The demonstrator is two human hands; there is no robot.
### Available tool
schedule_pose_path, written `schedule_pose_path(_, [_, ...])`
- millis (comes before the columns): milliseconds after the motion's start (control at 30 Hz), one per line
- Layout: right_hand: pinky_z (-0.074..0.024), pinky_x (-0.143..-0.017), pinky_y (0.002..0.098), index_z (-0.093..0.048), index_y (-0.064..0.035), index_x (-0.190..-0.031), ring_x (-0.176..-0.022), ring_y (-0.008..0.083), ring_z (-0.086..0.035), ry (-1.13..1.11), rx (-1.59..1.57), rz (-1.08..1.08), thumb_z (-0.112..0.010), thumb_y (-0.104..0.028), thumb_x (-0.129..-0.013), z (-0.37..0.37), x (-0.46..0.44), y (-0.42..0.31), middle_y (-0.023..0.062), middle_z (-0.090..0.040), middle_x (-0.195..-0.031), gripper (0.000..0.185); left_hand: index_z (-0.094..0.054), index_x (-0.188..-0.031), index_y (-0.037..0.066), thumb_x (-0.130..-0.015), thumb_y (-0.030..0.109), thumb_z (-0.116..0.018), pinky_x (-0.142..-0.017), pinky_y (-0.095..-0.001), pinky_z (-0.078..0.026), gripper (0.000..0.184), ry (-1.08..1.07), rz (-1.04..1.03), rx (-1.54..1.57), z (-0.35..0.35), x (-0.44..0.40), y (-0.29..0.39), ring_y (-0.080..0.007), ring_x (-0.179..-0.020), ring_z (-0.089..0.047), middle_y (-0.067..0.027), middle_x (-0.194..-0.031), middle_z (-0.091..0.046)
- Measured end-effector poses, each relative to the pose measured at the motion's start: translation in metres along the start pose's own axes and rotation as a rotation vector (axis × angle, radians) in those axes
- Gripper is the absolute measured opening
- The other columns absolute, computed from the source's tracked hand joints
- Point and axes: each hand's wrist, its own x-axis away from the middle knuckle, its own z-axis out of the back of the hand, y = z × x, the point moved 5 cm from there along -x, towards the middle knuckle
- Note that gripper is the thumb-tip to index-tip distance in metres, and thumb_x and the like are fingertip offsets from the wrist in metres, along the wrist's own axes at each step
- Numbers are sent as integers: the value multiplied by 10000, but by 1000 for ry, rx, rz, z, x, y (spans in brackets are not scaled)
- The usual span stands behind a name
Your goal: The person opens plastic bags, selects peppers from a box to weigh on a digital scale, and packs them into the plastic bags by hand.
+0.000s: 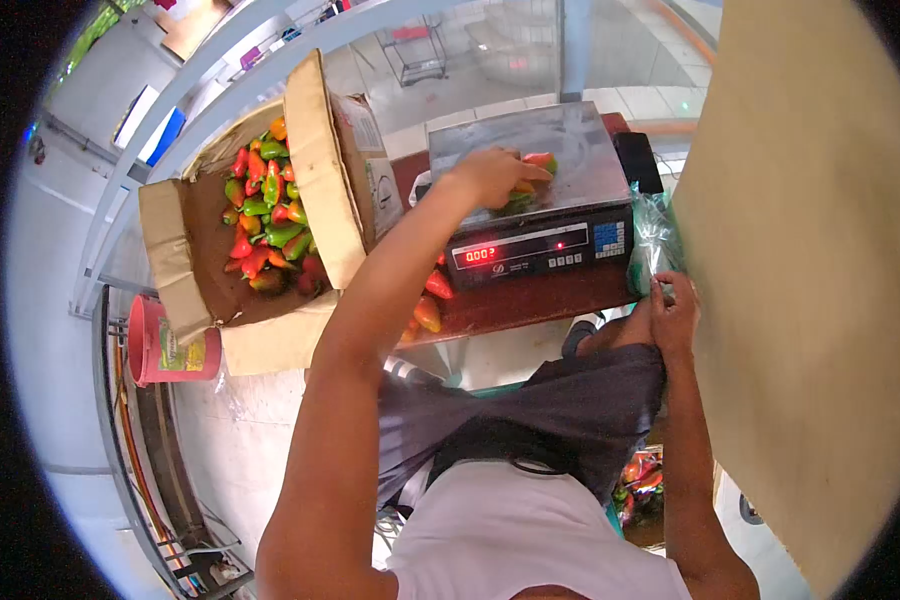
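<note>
My left hand (pixel 492 178) reaches over the metal plate of a digital scale (pixel 585 150), its fingers curled on bell peppers (pixel 541 161). One red-and-green pepper shows past the fingertips and a greener one beneath them; the palm hides the rest. A red display glows on the scale's front. At the scale's right side, my right hand (pixel 676 308) pinches the lower part of a clear plastic bag (pixel 656 235), which hangs beside the keypad. More red and orange peppers (pixel 427 312) lie on the brown table left of the scale, partly behind my left forearm.
An open cardboard box (pixel 322 170) of red, green and orange peppers stands at the left. Below it is a pink bucket (pixel 146 345). A tan panel (pixel 810 260) rises close on the right. Another container of peppers (pixel 642 480) sits low beside my right arm.
</note>
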Motion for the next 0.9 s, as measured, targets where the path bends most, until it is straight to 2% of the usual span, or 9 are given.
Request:
schedule_pose_path(67, [-497, -809, 412, -663, -67, -923, -893, 311, -640, -16, 5, 0, -729, -88, -827, -2, -2, -5, 96, -685, -924, 118, -570, -1323, 364, -769, 115, -711, -956, -463, -512, 623, 130, -15, 59, -10, 6, -4, -359, -1209, -561, -105, -1295, -582])
schedule_pose_path(167, [-496, -826, 407, -663, -68, -921, -895, 306, -642, -32, 8, -13, -732, -94, -824, -3, -6, -10, 93, -687, -935, 121, -571, -1324, 334, -747, 55, -706, -977, -451, -506, 655, 345, 124, -28, -6, 28, 5, -359, -1229, -542, -115, -1339, -548])
schedule_pose_path(267, [-494, -842, 398, -663, -67, -923, -903, 300, -645, -24, -25, -25, -729, -91, -828, 1, -3, -12, 90, -689, -945, 118, -603, -1293, 282, -718, 23, -711, -967, -447, -512, 640, 532, 262, 146, 2, 55, 12, -359, -1225, -546, -126, -1321, -558])
schedule_pose_path(400, [-493, -852, 391, -660, -62, -926, -905, 297, -645, -14, -62, -9, -724, -82, -835, 4, 1, -14, 100, -690, -947, 114, -675, -1201, 203, -709, 53, -741, -960, -445, -502, 519, 748, 190, 309, -17, 73, 13, -354, -1208, -554, -141, -1283, -567])
schedule_pose_path(500, [-489, -863, 392, -652, -57, -938, -916, 294, -641, 33, -98, 33, -713, -69, -843, 6, 2, -14, 106, -690, -951, 114, -676, -1212, 183, -707, 88, -770, -942, -430, -509, 523, 935, 175, 333, -15, 81, 19, -350, -1165, -572, -133, -1254, -575])
schedule_pose_path(533, [-488, -867, 393, -649, -54, -944, -923, 294, -639, 53, -90, 63, -703, -62, -849, 9, 3, -16, 109, -689, -953, 109, -671, -1227, 154, -713, 132, -807, -872, -413, -518, 532, 993, 205, 328, -15, 82, 14, -336, -1067, -602, -137, -1198, -595])
schedule_pose_path(733, [-488, -881, 355, -632, -31, -1007, -942, 261, -627, 155, -136, 108, -628, -28, -890, 11, 15, -8, 124, -663, -978, 117, -667, -1145, 43, -722, 193, -852, -767, -408, -498, 486, 1299, 632, 566, -32, 91, -49, -296, -853, -619, -150, -987, -643])
schedule_pose_path(833, [-493, -877, 338, -622, -24, -1043, -933, 243, -621, 188, -118, 196, -603, -25, -911, 16, 12, -12, 123, -645, -980, 134, -665, -1074, 30, -725, 201, -855, -749, -410, -504, 433, 1245, 796, 618, -54, 103, -75, -292, -805, -625, -135, -895, -646])
schedule_pose_path(900, [-493, -870, 335, -616, -20, -1055, -924, 241, -616, 223, -139, 220, -590, -21, -923, 21, 12, -13, 118, -638, -975, 135, -658, -1049, 31, -773, 235, -833, -695, -385, -507, 385, 1186, 909, 620, -68, 113, -72, -237, -760, -634, -88, -843, -649])
